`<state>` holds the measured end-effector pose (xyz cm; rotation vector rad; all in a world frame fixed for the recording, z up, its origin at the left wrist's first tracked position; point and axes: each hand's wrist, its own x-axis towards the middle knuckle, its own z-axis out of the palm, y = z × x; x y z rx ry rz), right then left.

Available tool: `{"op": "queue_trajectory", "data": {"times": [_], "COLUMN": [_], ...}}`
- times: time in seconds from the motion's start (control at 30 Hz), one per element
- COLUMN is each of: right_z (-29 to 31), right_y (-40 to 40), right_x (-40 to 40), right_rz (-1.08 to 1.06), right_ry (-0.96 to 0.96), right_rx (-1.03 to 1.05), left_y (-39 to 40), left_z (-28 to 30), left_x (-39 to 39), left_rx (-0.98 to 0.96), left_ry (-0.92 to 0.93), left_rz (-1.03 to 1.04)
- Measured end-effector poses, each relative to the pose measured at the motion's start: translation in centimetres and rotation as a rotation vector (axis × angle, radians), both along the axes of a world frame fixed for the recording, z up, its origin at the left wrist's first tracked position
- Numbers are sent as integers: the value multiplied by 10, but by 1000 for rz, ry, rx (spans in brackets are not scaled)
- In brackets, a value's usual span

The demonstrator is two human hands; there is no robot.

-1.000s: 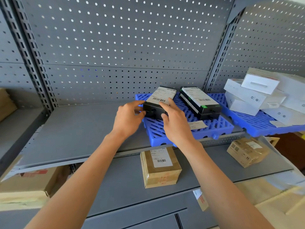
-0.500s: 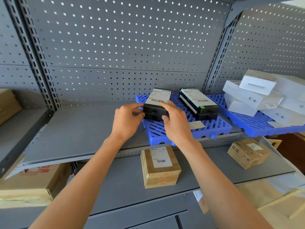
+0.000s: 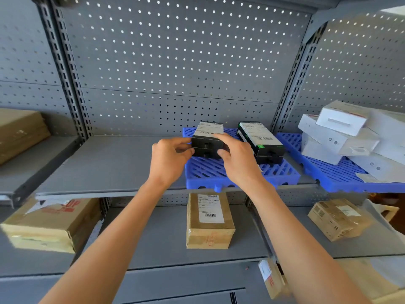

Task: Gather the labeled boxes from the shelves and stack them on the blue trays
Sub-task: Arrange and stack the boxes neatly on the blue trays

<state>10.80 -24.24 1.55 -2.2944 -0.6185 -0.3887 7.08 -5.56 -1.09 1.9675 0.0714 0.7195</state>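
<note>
Shelving [image 3: 114, 167]: grey metal, pegboard back, several tiers.
Right tray [image 3: 341, 178]: blue, slatted, upper shelf; carries jumbled white boxes [image 3: 341, 132].
Left tray [image 3: 221, 174]: blue, slatted, upper shelf, just beside the right tray.
Brown boxes: one, labeled [image 3: 209, 220], on the lower shelf below the left tray; others lie left [image 3: 50, 224] and right [image 3: 337, 218].
Right black stack [image 3: 260, 141]: labeled, on the left tray.
Left black stack [image 3: 207, 139]: labeled, on the left tray beside the other.
Left hand [image 3: 168, 161]: grips that stack's left front corner.
Right hand [image 3: 238, 159]: grips its right front, forefinger over the label.
</note>
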Motion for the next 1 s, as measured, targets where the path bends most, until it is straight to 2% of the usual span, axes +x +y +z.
{"op": "queue_trajectory", "data": {"times": [0.17,0.37,0.73,1.0], "right_z": [17,3,-3,-7], "right_y": [-27,-47,-58,-57], "right_x": [6,14,9,15], "right_rz": [77,154,223,215], "right_ry": [-2,32,41,6], "right_rx": [-59,-58,-13,-58], "left_y": [-24,-47,-54,-54], "left_z": [7,-5,-13,-14], "left_x": [-9,-12,-15,-15], "left_rx": [-10,-28,168,156], "left_ry": [-11,30,57,44], "left_rz": [41,92,178,171]}}
